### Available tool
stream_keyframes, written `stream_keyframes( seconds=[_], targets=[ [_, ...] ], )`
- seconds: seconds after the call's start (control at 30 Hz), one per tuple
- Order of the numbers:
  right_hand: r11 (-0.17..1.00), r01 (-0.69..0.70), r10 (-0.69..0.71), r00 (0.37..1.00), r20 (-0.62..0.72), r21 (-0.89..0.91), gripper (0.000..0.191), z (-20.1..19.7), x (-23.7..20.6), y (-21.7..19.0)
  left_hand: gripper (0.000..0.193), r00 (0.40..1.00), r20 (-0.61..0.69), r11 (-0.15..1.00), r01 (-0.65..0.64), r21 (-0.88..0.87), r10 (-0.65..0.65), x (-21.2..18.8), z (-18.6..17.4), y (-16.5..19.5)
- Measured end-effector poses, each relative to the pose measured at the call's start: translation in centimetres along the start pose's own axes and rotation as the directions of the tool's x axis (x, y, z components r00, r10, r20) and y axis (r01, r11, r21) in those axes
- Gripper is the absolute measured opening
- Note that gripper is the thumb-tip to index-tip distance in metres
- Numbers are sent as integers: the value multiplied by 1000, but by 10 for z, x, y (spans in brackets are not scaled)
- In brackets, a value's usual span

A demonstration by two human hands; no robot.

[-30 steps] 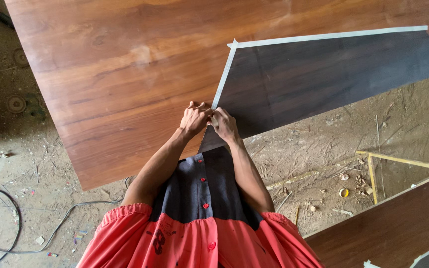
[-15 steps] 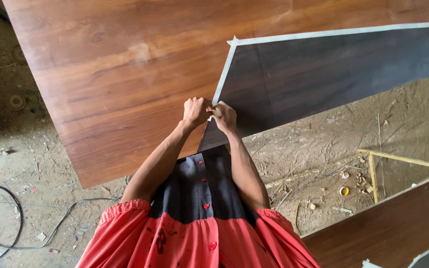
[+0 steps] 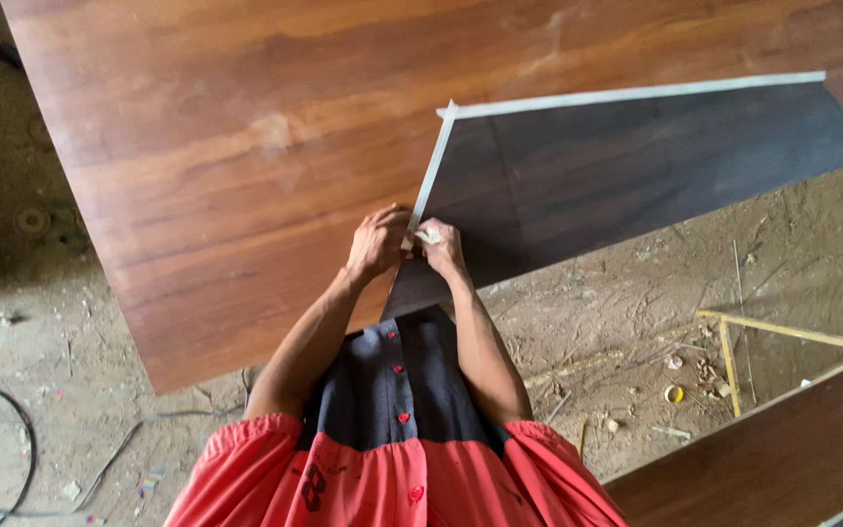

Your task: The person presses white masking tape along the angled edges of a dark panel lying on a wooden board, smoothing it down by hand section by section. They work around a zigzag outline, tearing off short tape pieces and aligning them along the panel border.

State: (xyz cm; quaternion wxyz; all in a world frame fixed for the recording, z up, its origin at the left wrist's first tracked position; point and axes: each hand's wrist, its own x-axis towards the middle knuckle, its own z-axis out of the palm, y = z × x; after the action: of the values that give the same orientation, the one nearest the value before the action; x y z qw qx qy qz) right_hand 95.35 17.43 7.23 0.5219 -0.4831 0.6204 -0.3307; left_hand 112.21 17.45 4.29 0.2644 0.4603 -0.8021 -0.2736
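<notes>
1. Hands meet at the near end of the pale tape strip (image 3: 428,190) that runs along the left edge of the dark laminate sheet (image 3: 636,176).
2. Left hand (image 3: 377,244) is curled, fingertips pinching the tape end just left of the sheet's edge; whether it grips or only presses, cannot tell.
3. Right hand (image 3: 441,249) is closed in a pinch on a small crumpled bit of tape, resting on the dark sheet right at that edge.
4. Dark sheet lies on the big brown wood board (image 3: 246,146), covering its right part; a second tape line (image 3: 636,95) runs along the sheet's far edge.
5. To do this well, I'd judge: keep the pull low and along the edge, one hand steadying the sheet, slow so the tape doesn't tear.
6. Dirt floor (image 3: 636,303) with scraps lies right of the sheet; another brown board (image 3: 782,459) further right.
</notes>
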Motion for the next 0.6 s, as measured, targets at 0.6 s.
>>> stream_keyframes(
  seconds=[0.6],
  targets=[
    [987, 160, -159, 987, -28, 24, 5, -2, -5, 5, 17, 993, 50, 974, -118, 196, 110, 18, -1, -4]
  ],
)
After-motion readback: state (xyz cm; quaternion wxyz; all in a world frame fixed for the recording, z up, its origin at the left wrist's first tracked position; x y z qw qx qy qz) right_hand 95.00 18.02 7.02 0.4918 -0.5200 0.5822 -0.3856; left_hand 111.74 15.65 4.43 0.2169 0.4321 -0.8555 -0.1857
